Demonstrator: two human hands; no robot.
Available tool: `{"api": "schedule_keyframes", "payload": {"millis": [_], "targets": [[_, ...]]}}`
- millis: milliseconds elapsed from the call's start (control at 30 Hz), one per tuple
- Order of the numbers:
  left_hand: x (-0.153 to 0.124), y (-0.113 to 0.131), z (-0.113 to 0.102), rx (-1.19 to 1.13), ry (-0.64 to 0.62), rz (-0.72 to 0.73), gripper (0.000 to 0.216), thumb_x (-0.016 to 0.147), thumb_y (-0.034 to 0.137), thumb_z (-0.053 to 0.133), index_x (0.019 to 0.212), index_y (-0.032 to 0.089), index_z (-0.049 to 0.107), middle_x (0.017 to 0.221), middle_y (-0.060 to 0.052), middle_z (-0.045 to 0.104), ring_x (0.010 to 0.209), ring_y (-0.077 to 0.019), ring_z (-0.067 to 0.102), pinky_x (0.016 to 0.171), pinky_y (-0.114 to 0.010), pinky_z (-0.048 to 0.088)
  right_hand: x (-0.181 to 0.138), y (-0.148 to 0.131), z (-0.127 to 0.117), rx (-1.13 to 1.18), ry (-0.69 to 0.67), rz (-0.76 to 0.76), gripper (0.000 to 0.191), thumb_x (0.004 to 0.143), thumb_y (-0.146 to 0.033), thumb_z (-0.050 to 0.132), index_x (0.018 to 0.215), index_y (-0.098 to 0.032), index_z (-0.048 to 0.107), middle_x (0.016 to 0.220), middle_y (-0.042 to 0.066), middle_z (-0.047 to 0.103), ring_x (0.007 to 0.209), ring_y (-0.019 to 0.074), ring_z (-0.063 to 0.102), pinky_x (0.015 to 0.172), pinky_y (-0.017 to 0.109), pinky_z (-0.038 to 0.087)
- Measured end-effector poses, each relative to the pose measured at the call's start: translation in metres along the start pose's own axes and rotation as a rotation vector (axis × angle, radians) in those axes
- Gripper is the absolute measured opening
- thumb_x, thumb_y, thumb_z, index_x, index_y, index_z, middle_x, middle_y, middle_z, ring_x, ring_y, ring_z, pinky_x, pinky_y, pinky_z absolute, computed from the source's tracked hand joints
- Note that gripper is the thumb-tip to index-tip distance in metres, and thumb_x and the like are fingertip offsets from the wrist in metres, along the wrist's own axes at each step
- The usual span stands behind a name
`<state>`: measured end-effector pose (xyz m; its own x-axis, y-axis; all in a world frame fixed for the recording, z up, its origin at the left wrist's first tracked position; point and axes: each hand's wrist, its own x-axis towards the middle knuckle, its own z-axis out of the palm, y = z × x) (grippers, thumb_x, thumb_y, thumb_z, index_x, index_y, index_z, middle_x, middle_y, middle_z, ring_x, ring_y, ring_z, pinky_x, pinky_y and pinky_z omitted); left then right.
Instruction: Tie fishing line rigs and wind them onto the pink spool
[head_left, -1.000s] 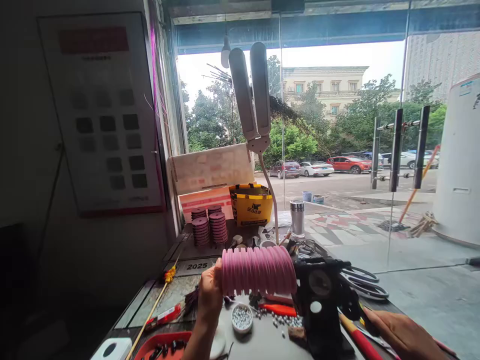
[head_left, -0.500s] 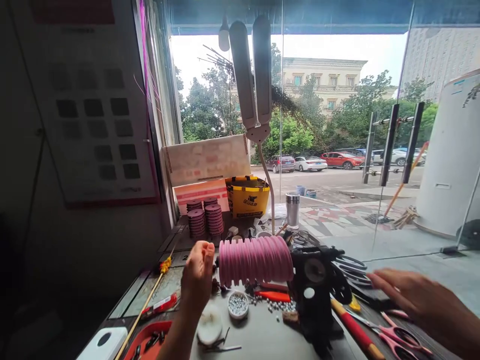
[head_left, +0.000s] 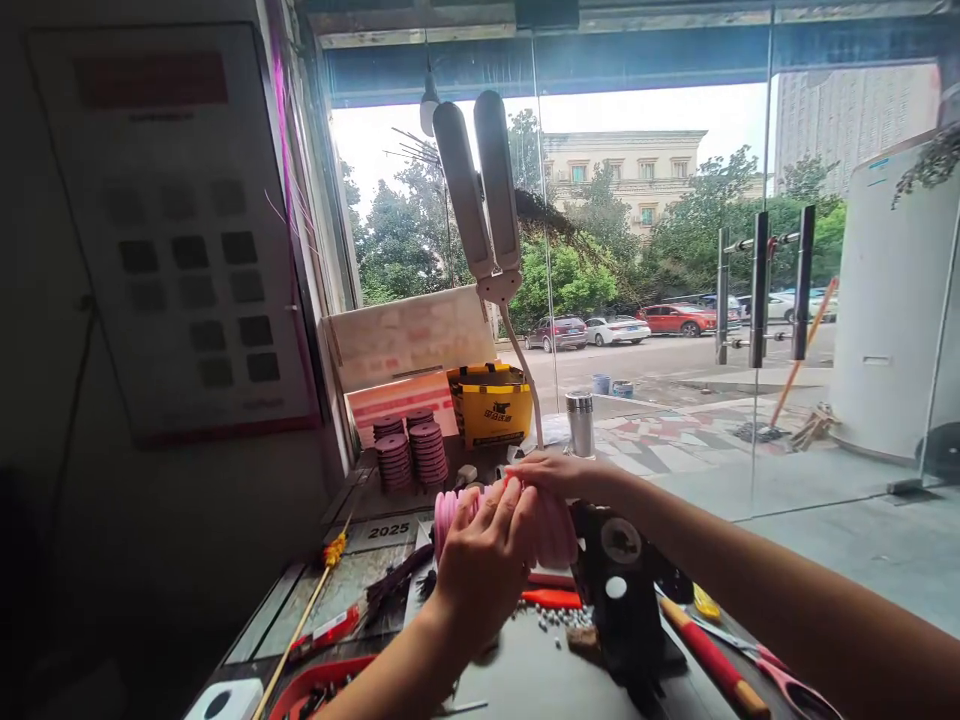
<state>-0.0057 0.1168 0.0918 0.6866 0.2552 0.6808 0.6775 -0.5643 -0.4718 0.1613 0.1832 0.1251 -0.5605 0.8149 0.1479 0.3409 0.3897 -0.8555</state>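
Observation:
A row of pink ribbed foam spools (head_left: 556, 535) lies sideways on a black winding machine (head_left: 619, 590). My left hand (head_left: 484, 545) is closed over its front, fingers curled on the ridges. From the right, my right hand (head_left: 551, 474) reaches across the top, its fingertips meeting those of my left hand at the spools. Between the fingers something small and reddish shows, too little to name. Most of the spools' middle is hidden by my hands. Small silver beads (head_left: 555, 618) and an orange-red tool (head_left: 552, 598) lie below the spools.
Stacks of dark pink discs (head_left: 427, 455), a yellow bag (head_left: 491, 410) and a silver tumbler (head_left: 580, 424) stand at the back. A white lamp (head_left: 499, 288) rises there. Right: a red-handled stick (head_left: 716, 660), pink scissors (head_left: 802, 692). Left: a red tray (head_left: 300, 690), a thin rod (head_left: 300, 630).
My left hand has moved from the spools' left end onto their front. My right hand has come in from the far right onto the spools. My left arm now covers the bead bowl.

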Motion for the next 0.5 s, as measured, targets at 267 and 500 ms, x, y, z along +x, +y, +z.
{"api": "schedule_keyframes", "payload": {"millis": [267, 500], "targets": [[0.0046, 0.0031, -0.0058, -0.091, -0.058, -0.031, 0.053, 0.071, 0.015, 0.044, 0.124, 0.009, 0.048, 0.128, -0.010, 0.054, 0.115, -0.0255, 0.050, 0.094, -0.045, 0.033, 0.0028, 0.0007, 0.0013, 0.012, -0.013, 0.054, 0.033, 0.086, -0.037, 0.050, 0.061, -0.016, 0.045, 0.055, -0.008, 0.037, 0.045, 0.0051, 0.032, 0.044, 0.020, 0.028], [0.0049, 0.0009, 0.0016, -0.168, -0.048, -0.088, 0.057, 0.061, 0.013, 0.048, 0.118, 0.011, 0.053, 0.123, -0.009, 0.058, 0.111, -0.0264, 0.052, 0.094, -0.044, 0.031, 0.0029, -0.0007, 0.0045, -0.054, -0.002, 0.093, 0.032, 0.089, -0.035, 0.048, 0.063, -0.015, 0.046, 0.055, -0.008, 0.038, 0.043, 0.0043, 0.034, 0.042, 0.018, 0.030]]}}
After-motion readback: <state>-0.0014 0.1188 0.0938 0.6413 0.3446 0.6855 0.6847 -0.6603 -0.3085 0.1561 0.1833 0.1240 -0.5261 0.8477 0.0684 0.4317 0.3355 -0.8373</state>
